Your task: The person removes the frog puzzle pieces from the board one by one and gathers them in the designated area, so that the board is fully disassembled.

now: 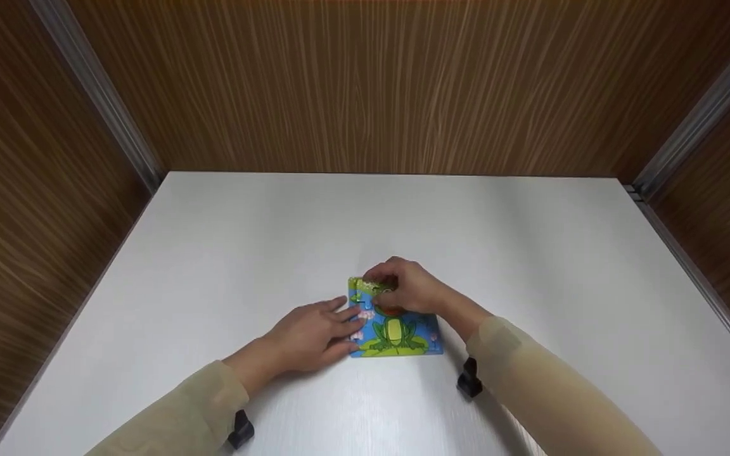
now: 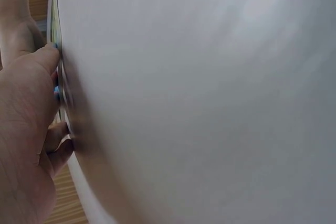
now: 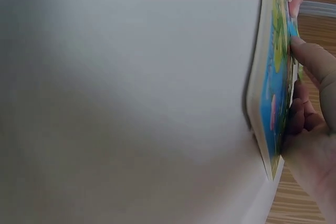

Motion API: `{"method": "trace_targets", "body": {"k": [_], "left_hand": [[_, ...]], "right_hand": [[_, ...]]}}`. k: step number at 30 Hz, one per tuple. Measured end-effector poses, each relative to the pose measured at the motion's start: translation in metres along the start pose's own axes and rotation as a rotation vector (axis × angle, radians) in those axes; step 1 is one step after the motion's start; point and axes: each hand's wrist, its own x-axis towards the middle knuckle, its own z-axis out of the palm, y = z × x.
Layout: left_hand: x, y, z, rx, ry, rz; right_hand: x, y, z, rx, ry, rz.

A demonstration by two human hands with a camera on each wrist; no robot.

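Observation:
A small frog picture puzzle (image 1: pixel 395 342), blue with green, lies flat on the white table. My left hand (image 1: pixel 314 332) is beside it with fingers spread, their tips resting on its left edge. My right hand (image 1: pixel 412 285) reaches over the upper part, thumb and fingers bent around a puzzle piece at the frog's head, largely hidden under the hand. In the right wrist view the puzzle (image 3: pixel 270 98) shows edge-on, with the right thumb (image 3: pixel 312 59) touching its face. The left wrist view shows the left fingertips (image 2: pixel 62 153) along the puzzle's edge.
The white table (image 1: pixel 244 240) spreads around the puzzle. Brown wood-grain panels (image 1: pixel 365 88) stand at the back and both sides, with metal strips at the corners. Dark wrist devices (image 1: pixel 241 430) hang below both sleeves.

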Motion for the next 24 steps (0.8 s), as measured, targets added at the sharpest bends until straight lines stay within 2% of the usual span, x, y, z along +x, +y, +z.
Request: {"method": "trace_targets", "body": {"k": [5,9,17,24], "left_hand": [[-0.0004,-0.0008,0.0023,0.007,0.001,0.003],[-0.0003,-0.0011,0.0032,0.006,-0.003,0.002],[-0.0009,-0.0008,0.0035,0.007,-0.002,0.003],[-0.0006,0.0001,0.0021,0.0,-0.012,-0.013]], "right_hand": [[0.0005,0.0001,0.0009,-0.044,-0.008,-0.004],[-0.0009,0.0014,-0.0006,-0.015,-0.025,0.021],[-0.0041,0.0028,-0.0019,-0.008,-0.037,-0.033],[-0.0028,0.0008,-0.0034,0.001,-0.037,-0.022]]}}
